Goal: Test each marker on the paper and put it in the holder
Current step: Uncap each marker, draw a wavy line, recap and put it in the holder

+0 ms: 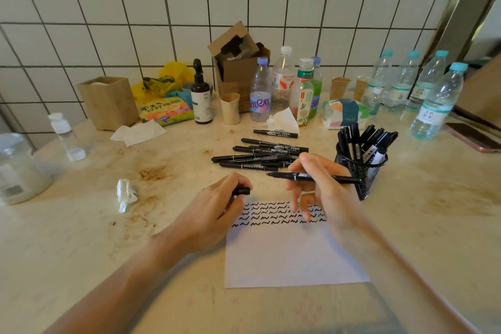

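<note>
- Paper (292,257), white sheet nearest the viewer on the counter (420,238); rows of black squiggles along its far edge, near part blank, likely kept for further tests.
- Loose markers (260,154), capped, piled beyond the sheet; presumably untested.
- Mesh holder (364,171), far right of the sheet, holding several upright markers.
- Right hand (322,187), fingers pinching a marker (311,177) level above the squiggles, tip pointing left.
- Left hand (219,203), curled round the cap (241,192), apparently kept ready for recapping.
</note>
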